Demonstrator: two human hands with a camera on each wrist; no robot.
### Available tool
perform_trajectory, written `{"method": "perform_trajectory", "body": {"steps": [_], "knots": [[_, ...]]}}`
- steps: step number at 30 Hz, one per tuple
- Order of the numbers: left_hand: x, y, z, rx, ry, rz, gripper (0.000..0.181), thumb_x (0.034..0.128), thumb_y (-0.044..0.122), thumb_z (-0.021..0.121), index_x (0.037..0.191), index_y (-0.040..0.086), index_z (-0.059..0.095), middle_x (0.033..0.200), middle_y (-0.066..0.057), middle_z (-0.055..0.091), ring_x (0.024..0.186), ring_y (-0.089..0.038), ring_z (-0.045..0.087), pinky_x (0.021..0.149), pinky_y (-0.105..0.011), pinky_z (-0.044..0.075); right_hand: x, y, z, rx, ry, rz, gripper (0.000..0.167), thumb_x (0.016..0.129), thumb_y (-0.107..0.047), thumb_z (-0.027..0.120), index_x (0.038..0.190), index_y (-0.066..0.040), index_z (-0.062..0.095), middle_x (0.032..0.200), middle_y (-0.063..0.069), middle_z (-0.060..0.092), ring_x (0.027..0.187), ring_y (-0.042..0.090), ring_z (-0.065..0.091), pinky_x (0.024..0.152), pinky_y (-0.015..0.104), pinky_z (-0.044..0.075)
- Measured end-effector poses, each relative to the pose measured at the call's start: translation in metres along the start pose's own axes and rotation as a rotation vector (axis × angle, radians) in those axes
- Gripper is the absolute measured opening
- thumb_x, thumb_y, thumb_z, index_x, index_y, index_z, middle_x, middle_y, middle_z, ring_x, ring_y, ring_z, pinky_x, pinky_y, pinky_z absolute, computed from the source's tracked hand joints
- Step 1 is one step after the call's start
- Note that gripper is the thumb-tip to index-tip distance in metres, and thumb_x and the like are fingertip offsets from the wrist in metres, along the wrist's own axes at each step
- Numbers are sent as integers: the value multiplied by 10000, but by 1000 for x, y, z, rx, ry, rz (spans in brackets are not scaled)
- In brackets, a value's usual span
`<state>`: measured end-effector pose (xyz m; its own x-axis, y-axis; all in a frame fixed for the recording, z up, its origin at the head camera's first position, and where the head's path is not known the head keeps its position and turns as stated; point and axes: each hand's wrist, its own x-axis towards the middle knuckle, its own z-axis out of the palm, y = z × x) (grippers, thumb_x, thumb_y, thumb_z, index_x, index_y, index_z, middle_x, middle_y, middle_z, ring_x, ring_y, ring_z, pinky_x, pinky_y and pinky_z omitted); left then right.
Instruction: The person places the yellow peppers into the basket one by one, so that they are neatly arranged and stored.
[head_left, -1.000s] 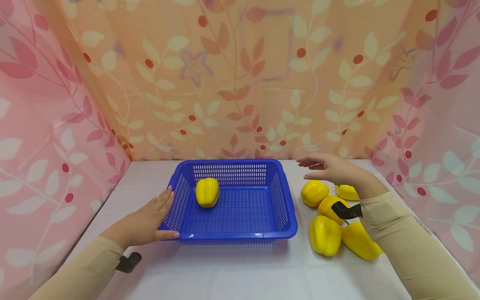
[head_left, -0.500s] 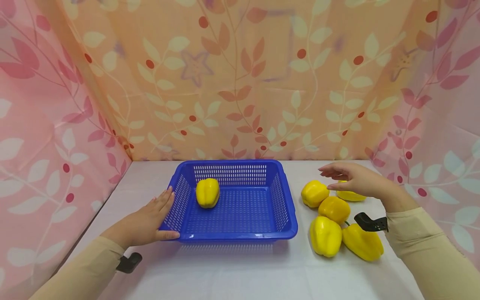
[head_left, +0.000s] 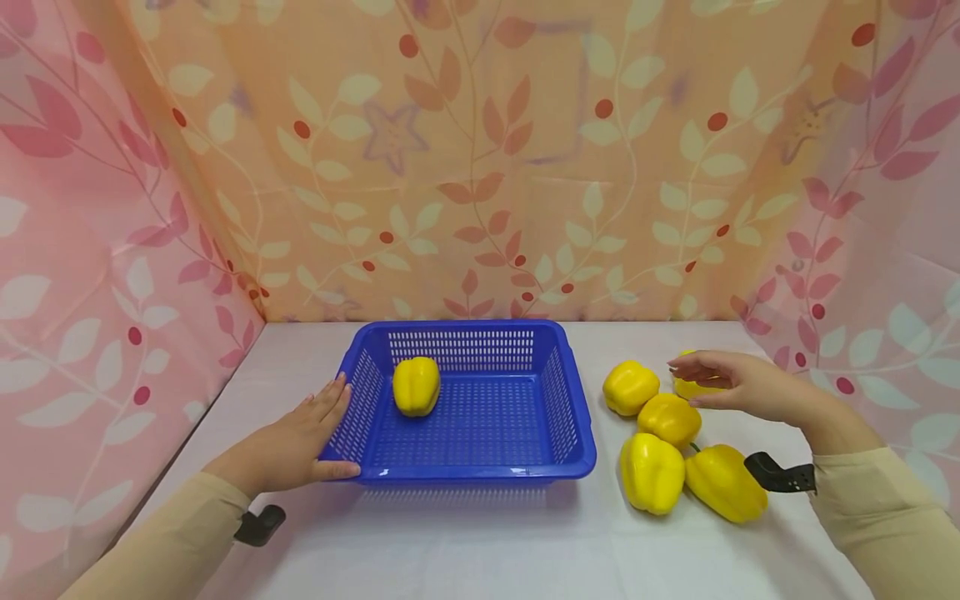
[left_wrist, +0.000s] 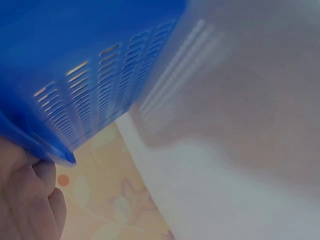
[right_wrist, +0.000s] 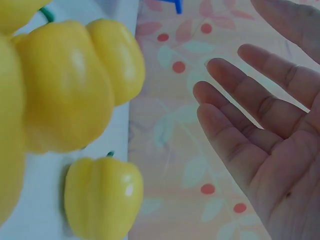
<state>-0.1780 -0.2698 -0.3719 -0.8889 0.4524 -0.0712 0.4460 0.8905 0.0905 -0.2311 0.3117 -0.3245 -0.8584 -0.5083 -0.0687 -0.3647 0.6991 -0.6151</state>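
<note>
My left hand (head_left: 300,442) rests against the left side of a blue plastic basket (head_left: 472,473), fingers extended along its rim and thumb on the front corner. In the left wrist view, part of that hand (left_wrist: 30,200) touches the slotted basket (left_wrist: 95,85). Inside the basket, toward the left, sits one yellow bell pepper (head_left: 416,387). My right hand (head_left: 757,387) hovers with spread fingers and holds nothing. It partly hides the rearmost yellow bell pepper (head_left: 688,388). The right wrist view shows the right hand's palm (right_wrist: 280,150) apart from the bell peppers (right_wrist: 104,200).
Several more yellow bell peppers lie grouped right of the basket: one at the back left (head_left: 630,387), a deeper yellow one (head_left: 670,419), and two in front, a blocky pepper (head_left: 652,473) and a longer pepper (head_left: 726,483). Patterned curtains (head_left: 480,167) border the white table (head_left: 450,542).
My right hand has moved right and slightly down, from beside the basket to over the rearmost pepper. The left hand stays on the basket, and the peppers have not moved.
</note>
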Motion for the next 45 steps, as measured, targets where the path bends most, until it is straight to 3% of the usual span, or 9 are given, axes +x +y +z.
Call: {"method": "perform_trajectory", "body": {"steps": [3, 10, 17, 30, 32, 36, 38, 41, 45], "knots": [[1, -1, 1, 0, -5, -6, 1106, 724, 735, 496, 1439, -34, 150, 1513, -204, 63, 1368, -378, 132, 1079, -538, 159, -7, 4, 0, 20, -16, 18, 521, 834, -252, 665, 1286, -68, 483, 1265, 150, 532, 1042, -77, 500, 856, 215, 482], [3, -2, 3, 2, -7, -7, 1119, 715, 759, 470, 1442, -27, 146, 1516, -195, 57, 1375, -361, 123, 1084, -530, 158, -21, 17, 0, -1, -25, 86, 553, 824, -315, 664, 1278, -59, 480, 1272, 168, 515, 1110, 262, 535, 856, 316, 499], [1, -2, 1, -5, 10, 20, 1120, 720, 762, 451, 1435, -45, 150, 1507, -220, 69, 1370, -373, 127, 1074, -545, 166, -31, 29, 6, 57, -46, 70, 545, 836, -268, 658, 1280, -19, 465, 1243, 196, 520, 997, -109, 493, 798, 135, 465], [1, -2, 2, -1, 8, 20, 1131, 712, 787, 414, 1439, -36, 145, 1508, -216, 68, 1367, -380, 134, 1074, -543, 171, -46, 52, 18, 116, -109, 47, 556, 853, -203, 638, 1311, 24, 418, 1278, 275, 464, 1015, -147, 464, 807, 135, 460], [0, -2, 2, -1, 5, 17, 1125, 716, 780, 423, 1441, -33, 141, 1510, -212, 66, 1368, -377, 131, 1075, -542, 170, -48, 54, 19, 125, -117, 45, 550, 859, -196, 631, 1318, 15, 416, 1286, 193, 490, 1026, -142, 464, 806, 128, 454], [0, -2, 2, -5, 0, 13, 1111, 724, 758, 453, 1444, -26, 134, 1512, -208, 62, 1369, -377, 128, 1075, -542, 169, -54, 60, 21, 123, -115, 30, 524, 861, -184, 627, 1307, 3, 428, 1217, -164, 518, 1040, -115, 476, 813, 116, 435], [0, -1, 1, -7, 0, 14, 1106, 728, 751, 462, 1443, -27, 135, 1511, -210, 62, 1368, -379, 130, 1075, -542, 169, -56, 63, 23, 132, -122, 33, 519, 862, -180, 625, 1305, 6, 428, 1178, -267, 483, 1034, -115, 474, 808, 118, 436], [0, -1, 0, -11, -2, 12, 1106, 727, 750, 462, 1442, -28, 138, 1510, -212, 63, 1368, -380, 130, 1076, -542, 164, -58, 67, 27, 147, -137, 44, 523, 863, -181, 624, 1305, 17, 427, 1209, -176, 517, 1020, -120, 471, 802, 120, 437], [0, -1, 1, -7, -4, 10, 1111, 723, 759, 452, 1444, -25, 135, 1511, -209, 62, 1370, -376, 125, 1077, -541, 162, -59, 71, 32, 133, -144, 52, 525, 855, -196, 632, 1298, 15, 444, 1238, 82, 549, 1006, -117, 478, 806, 112, 429]]}}
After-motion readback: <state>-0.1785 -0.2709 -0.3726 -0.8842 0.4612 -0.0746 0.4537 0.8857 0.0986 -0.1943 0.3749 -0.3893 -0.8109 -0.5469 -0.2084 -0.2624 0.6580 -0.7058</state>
